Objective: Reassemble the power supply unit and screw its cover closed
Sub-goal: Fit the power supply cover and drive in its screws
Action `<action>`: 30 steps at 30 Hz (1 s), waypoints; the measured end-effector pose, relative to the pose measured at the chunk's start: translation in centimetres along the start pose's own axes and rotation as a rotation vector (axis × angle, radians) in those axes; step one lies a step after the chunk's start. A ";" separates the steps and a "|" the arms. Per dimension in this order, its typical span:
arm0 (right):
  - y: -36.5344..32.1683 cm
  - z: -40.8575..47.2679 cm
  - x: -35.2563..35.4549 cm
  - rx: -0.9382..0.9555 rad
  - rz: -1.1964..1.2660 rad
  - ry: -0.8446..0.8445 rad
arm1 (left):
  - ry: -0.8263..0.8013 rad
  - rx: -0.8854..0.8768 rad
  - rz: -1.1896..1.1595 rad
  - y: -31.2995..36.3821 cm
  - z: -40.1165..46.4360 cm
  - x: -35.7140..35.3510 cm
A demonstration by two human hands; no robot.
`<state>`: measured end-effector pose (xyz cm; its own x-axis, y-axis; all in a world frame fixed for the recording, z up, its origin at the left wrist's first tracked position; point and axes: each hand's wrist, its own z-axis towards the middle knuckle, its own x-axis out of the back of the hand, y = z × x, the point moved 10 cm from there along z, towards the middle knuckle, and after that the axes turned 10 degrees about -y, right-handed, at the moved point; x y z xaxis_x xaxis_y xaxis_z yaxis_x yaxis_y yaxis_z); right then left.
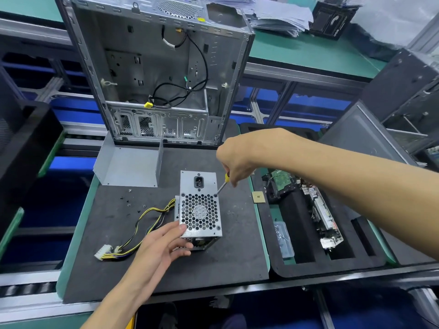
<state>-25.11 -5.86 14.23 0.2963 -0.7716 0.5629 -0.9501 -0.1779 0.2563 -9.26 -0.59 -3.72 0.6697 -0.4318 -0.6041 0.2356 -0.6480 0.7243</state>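
The silver power supply unit [199, 205] stands on the black mat [228, 257], its honeycomb fan grille and power socket facing up. My right hand [240, 160] grips a yellow-handled screwdriver [223, 184], whose tip sits at the screw by the grille's upper right corner. My left hand [164, 243] holds the unit's near left corner, thumb on the top face and fingers against the side. A yellow and black cable bundle [140, 224] runs left from the unit to a white connector [103, 253]. Several loose screws [129, 200] lie on the mat to the left.
An open, empty computer case [161, 67] stands upright behind the mat. A bent grey metal cover [128, 166] lies at the mat's back left. To the right, a black foam tray [299, 269] holds a circuit board [325, 217], a small clear box [283, 238] and other parts.
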 end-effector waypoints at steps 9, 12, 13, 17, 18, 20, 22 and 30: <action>0.7 0.7 -1.1 -0.073 0.014 -0.112 | -0.018 -0.004 -0.003 0.0 -0.2 0.1; 0.9 0.3 -0.4 -0.073 0.032 -0.089 | -0.041 -0.010 0.003 0.1 -0.2 -0.1; 1.0 0.3 -0.1 -0.065 0.064 -0.069 | -0.043 -0.011 -0.002 0.1 -0.2 -0.1; 1.3 0.0 0.3 -0.052 0.119 -0.068 | -0.035 -0.020 -0.031 0.1 -0.2 -0.1; 0.9 -0.1 0.1 -0.047 0.067 -0.080 | -0.027 -0.021 -0.033 0.1 -0.1 -0.1; 0.7 0.3 0.1 -0.061 -0.023 -0.047 | -0.022 -0.025 -0.029 0.1 -0.1 -0.1; 0.8 0.1 0.0 -0.057 0.023 -0.032 | -0.024 -0.025 -0.028 0.1 -0.1 -0.1; 0.6 -0.3 -2.0 -0.071 0.108 -0.172 | -0.047 -0.013 0.000 -0.2 0.3 0.2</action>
<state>-26.28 -4.26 13.49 0.1662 -0.8779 0.4491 -0.9643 -0.0495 0.2603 -9.41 -0.68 -4.06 0.6358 -0.4608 -0.6192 0.2450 -0.6402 0.7281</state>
